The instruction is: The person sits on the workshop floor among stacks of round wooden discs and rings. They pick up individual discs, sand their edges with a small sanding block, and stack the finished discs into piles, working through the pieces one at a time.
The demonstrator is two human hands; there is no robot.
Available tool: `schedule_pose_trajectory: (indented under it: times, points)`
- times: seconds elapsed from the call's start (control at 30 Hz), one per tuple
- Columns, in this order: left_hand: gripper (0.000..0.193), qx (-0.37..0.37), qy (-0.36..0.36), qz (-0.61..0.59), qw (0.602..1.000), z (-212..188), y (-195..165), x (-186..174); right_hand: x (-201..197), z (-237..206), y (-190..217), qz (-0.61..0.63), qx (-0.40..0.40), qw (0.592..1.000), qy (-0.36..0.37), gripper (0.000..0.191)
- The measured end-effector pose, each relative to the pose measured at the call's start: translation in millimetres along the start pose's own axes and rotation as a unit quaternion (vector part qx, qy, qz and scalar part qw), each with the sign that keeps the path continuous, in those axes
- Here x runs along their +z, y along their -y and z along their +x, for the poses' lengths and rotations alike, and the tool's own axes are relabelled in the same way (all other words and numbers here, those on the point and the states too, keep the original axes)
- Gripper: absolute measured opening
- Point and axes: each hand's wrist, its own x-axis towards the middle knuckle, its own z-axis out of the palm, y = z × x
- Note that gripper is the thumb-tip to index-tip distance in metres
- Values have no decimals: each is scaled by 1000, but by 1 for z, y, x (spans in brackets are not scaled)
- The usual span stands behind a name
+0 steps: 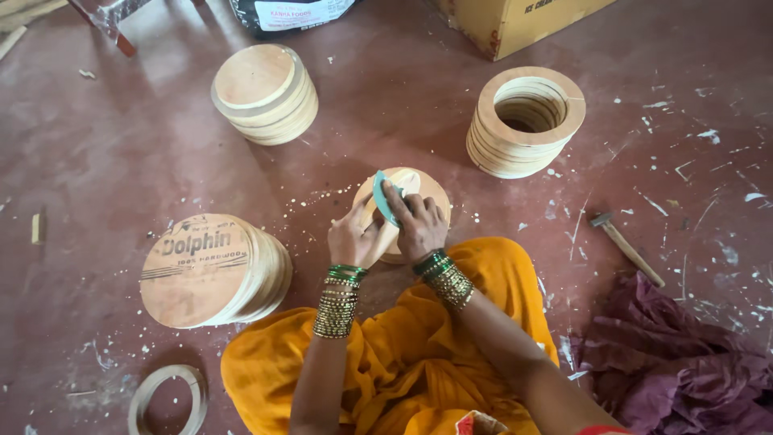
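the right hand holds a small teal sheet, its grip pinched on the sheet with the fingers curled over the top edge. the sheet is bent into a curve and rests against the upper face of a round wooden disc. the left hand lies against the near left edge of the same disc; its fingers are pressed on the wood, steadying it. the disc stands on the floor directly in front of the person's knees, which are covered in orange cloth. both wrists carry stacked green and gold bangles.

the disc is flat, pale plywood with a smooth face and a light rim. three stacks stand around it on the dull red, paint-flecked floor: a stack of plain discs at upper left, a leaning stack of printed discs at left, and a stack of wooden rings at upper right, each ring with an open centre. a single ring lies flat at lower left. a hammer with a wooden handle lies at right, near a crumpled maroon cloth.
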Motion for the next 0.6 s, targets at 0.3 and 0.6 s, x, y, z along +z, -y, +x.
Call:
schedule_pose_trajectory:
  times: [0.3,0.6]
  points:
    - [51,-51,-9,68,996,0,6,24,7,-10,-10,-37,-45,998,-37,65]
    - [57,-51,-17,0,999,-20,28,18,64,4,-82,59,167,981,82,66]
